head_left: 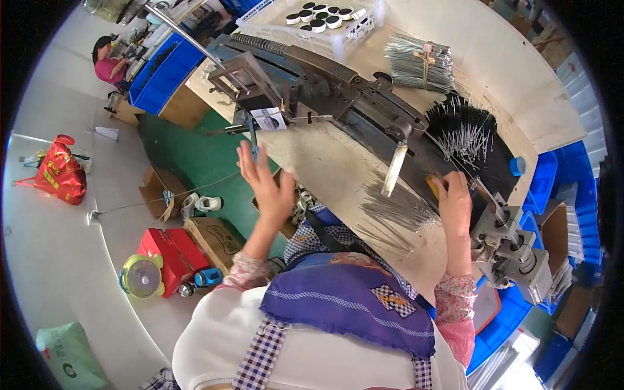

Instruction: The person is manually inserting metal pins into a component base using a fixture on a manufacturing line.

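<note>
Left hand [268, 185] up in the air, fingers spread wide, holding nothing — close to a thin blue lever [252, 140] on the end of the dark metal machine [338, 97]. Cannot tell whether a fingertip touches the lever. Right hand [455, 205] down on the far side of the table [325, 169], curled over a small yellow-brown block [434, 184] by the edge of the machine; fingers bent round it, grip partly hidden.

Between both hands, a loose fan of thin metal wires [393, 211] flat on the pale table top. A white stick [394, 169] tilted just above the wires. More wires with black ends [465, 130] heaped on the machine near the right hand. A tied bundle of silver wires [419, 65] further back. A white tray with black round pieces [322, 18] at the very back.

On the floor to the left — a red bag [60, 172], red boxes [170, 250], a green and yellow round thing [141, 276]. Another person in pink [107, 65] far off, at a blue bin.
</note>
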`<action>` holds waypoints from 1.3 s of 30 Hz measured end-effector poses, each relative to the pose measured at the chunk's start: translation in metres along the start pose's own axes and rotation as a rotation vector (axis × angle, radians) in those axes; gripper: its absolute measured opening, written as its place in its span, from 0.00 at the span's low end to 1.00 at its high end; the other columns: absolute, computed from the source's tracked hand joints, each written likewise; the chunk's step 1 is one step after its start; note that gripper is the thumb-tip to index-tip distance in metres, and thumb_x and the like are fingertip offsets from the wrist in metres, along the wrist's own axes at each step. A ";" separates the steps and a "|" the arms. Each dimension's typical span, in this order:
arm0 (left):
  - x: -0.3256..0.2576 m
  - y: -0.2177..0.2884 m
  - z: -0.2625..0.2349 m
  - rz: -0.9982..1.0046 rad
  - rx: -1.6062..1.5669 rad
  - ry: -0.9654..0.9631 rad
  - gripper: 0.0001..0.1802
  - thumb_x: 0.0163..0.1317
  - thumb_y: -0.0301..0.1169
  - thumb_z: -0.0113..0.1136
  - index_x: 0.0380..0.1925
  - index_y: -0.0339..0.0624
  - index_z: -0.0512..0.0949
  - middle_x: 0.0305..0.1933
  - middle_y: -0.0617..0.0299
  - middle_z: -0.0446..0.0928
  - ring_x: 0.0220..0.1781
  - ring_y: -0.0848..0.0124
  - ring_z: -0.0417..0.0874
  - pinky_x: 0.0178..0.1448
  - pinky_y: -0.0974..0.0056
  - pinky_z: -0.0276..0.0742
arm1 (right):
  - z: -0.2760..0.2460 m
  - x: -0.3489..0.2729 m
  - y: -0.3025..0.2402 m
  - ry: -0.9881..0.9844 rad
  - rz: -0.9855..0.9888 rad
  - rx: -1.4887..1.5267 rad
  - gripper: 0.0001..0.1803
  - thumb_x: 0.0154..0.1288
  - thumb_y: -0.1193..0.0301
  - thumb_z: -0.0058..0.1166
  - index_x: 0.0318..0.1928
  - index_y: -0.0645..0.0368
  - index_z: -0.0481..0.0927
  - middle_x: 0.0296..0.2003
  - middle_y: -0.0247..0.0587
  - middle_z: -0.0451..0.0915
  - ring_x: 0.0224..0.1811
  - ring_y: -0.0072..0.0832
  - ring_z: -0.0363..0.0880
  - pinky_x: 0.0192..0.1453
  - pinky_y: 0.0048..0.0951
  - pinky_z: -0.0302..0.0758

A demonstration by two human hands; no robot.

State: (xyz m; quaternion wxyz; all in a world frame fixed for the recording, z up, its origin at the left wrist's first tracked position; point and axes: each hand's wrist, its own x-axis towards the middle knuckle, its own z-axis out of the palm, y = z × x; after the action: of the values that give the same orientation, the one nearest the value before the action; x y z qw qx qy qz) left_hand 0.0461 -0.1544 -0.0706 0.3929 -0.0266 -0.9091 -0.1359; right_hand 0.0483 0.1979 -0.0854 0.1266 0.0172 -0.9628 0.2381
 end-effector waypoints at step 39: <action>0.045 0.207 0.070 -0.855 -1.693 -1.095 0.13 0.72 0.37 0.47 0.32 0.42 0.74 0.18 0.73 0.61 0.16 0.83 0.57 0.21 0.74 0.52 | -0.072 0.082 -0.006 -0.042 -0.281 -0.002 0.12 0.56 0.79 0.51 0.42 0.63 0.78 0.33 0.49 0.80 0.37 0.43 0.81 0.42 0.38 0.77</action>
State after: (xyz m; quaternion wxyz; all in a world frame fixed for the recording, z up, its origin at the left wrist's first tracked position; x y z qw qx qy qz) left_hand -0.0021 0.0609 -0.0368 -0.2896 -0.0273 -0.5069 -0.8114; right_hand -0.0131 0.2279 0.0001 0.1384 0.1566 -0.9536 0.2165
